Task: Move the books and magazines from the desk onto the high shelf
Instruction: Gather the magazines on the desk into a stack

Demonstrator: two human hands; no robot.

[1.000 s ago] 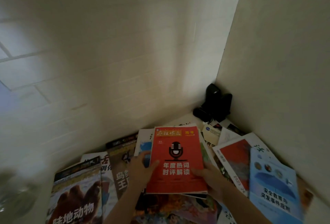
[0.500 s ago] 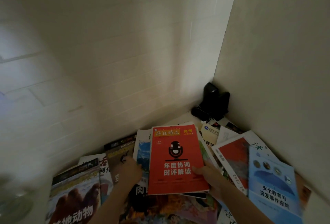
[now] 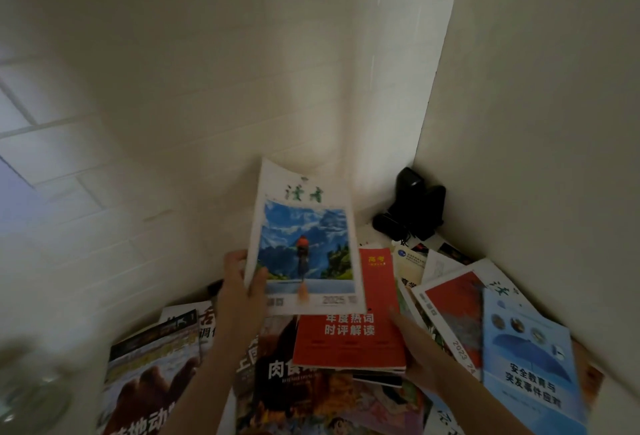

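My left hand (image 3: 242, 290) grips the lower left edge of a white magazine (image 3: 304, 244) with a blue mountain picture, thumb on its cover. The magazine is lifted and tilted up above the pile. Under it lies a red magazine (image 3: 349, 341) with white characters, on a small stack. My right hand (image 3: 412, 348) holds that stack at its right edge, fingers curled beneath. Several more magazines cover the surface around them in the corner.
A blue booklet (image 3: 530, 362) and a white-and-red magazine (image 3: 453, 316) lie at right against the side wall. An animal magazine (image 3: 149, 382) lies at left. A black device (image 3: 415, 209) sits in the far corner. White tiled wall stands behind.
My left hand left the red magazine, reached left, took the white mountain magazine and raised it over the red one. My right hand stayed on the red stack.
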